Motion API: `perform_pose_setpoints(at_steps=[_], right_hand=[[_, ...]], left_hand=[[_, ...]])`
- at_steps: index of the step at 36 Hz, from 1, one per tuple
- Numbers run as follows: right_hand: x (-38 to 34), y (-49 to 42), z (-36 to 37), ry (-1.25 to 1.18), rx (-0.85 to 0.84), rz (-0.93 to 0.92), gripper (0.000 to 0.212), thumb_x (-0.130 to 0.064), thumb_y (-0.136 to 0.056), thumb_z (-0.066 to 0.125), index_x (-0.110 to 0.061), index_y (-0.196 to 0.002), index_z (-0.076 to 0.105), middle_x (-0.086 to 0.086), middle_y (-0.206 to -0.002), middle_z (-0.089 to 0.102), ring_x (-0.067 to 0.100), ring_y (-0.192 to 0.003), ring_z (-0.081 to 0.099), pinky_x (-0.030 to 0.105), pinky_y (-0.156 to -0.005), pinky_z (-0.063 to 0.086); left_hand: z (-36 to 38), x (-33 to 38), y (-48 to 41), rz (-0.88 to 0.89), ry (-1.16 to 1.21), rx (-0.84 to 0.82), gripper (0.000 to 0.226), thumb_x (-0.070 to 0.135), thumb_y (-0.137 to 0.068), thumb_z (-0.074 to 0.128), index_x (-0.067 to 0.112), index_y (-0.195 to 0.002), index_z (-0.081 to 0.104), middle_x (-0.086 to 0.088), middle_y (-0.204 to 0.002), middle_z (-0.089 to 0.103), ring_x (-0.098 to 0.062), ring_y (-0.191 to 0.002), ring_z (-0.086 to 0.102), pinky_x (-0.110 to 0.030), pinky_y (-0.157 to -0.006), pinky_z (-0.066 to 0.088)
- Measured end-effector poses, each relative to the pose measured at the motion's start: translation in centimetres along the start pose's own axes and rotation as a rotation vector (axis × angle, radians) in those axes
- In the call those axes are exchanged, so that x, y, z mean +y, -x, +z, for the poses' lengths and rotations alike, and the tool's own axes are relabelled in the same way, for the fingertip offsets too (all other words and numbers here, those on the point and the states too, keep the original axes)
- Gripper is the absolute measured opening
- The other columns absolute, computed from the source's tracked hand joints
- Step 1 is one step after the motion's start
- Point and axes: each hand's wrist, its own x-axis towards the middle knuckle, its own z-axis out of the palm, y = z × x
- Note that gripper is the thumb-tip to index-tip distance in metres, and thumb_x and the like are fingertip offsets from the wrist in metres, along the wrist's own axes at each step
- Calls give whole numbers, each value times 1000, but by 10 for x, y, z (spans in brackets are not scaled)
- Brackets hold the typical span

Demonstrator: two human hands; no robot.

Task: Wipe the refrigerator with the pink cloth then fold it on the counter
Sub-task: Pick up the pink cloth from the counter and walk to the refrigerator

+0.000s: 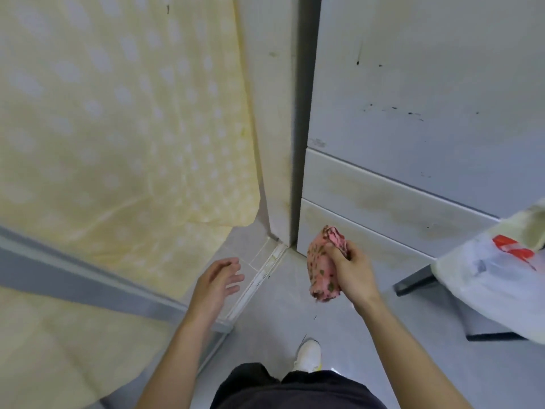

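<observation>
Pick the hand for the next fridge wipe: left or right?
Right. The right hand grips the bunched cloth just in front of the fridge, by its stained lower panels. The left hand is open, holds nothing, and hangs farther from the fridge front.

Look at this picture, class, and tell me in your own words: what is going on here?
A person stands facing a white refrigerator. Their right hand grips a bunched pink cloth low in front of its lower panels; whether the cloth touches the surface cannot be told. The left hand is open and holds nothing. Dark specks show on the upper door, and the cloth is not yet folded.
</observation>
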Motion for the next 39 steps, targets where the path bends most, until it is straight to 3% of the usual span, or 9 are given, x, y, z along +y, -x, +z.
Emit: perform_pose_setpoints(at_steps=[5, 8, 14, 18, 24, 27, 31, 35, 39], right_hand=[[-12, -5, -9, -42, 102, 26, 10, -34, -103, 61, -35, -93, 62, -13, -97, 71, 8, -91, 67, 39, -85, 56], [-18, -4, -12, -95, 182, 42, 9, -32, -103, 60, -33, -94, 60, -8, -100, 72, 7, -88, 66, 32, -79, 54], [-39, 2, -17, -178, 343, 66, 13, -34, -103, 61, -22, -101, 66, 2, -102, 75, 21, -100, 71, 35, -82, 56], [-61, 7, -19, -213, 436, 45, 9, -35, -101, 63, -29, -96, 64, -5, -99, 74, 16, -98, 71, 42, -91, 57], [-97, 15, -23, -243, 521, -47, 16, -33, -99, 66, -17, -101, 69, 6, -100, 75, 27, -98, 72, 49, -90, 58], [-115, 20, -28, -282, 538, -116, 8, -30, -100, 67, -23, -100, 71, 1, -99, 77, 21, -97, 73, 44, -90, 61], [-144, 27, -39, -321, 529, -214, 8, -30, -101, 66, -24, -101, 71, -3, -96, 76, 8, -85, 73, 24, -73, 59], [-183, 34, -54, -338, 545, -326, 11, -29, -100, 68, -18, -98, 71, 10, -101, 74, 18, -85, 70, 41, -82, 59], [-224, 43, -72, -346, 563, -435, 14, -32, -100, 69, -21, -96, 75, 11, -101, 76, 33, -101, 71, 56, -94, 57]], left_hand=[[21, 31, -26, 30, -51, -109, 18, 11, -107, 55, 13, -116, 71, -12, -121, 72, -29, -108, 73, -40, -94, 58], [35, 48, -41, 53, -77, -175, 19, 12, -106, 57, 13, -117, 72, -11, -120, 73, -28, -108, 73, -41, -94, 58], [63, 90, -62, 125, -79, -326, 17, 9, -106, 57, 13, -110, 73, -9, -111, 75, -27, -102, 74, -40, -92, 57], [71, 124, -69, 176, -84, -418, 18, 10, -106, 57, 12, -114, 73, -9, -115, 75, -25, -99, 75, -45, -96, 55], [78, 171, -67, 275, -49, -503, 20, 12, -106, 57, 16, -115, 74, -5, -114, 77, -24, -104, 76, -37, -89, 56], [83, 194, -57, 331, -16, -535, 20, 11, -106, 58, 14, -117, 73, -6, -114, 77, -24, -103, 76, -36, -88, 56], [91, 232, -37, 425, 11, -580, 19, 13, -104, 59, 15, -115, 74, -4, -113, 77, -24, -102, 76, -41, -93, 59], [96, 275, -17, 531, 40, -621, 18, 14, -105, 58, 17, -115, 73, -3, -110, 77, -23, -101, 76, -41, -92, 59], [100, 315, 3, 631, 44, -645, 18, 15, -106, 58, 18, -117, 72, -3, -112, 76, -21, -100, 76, -40, -91, 60]])
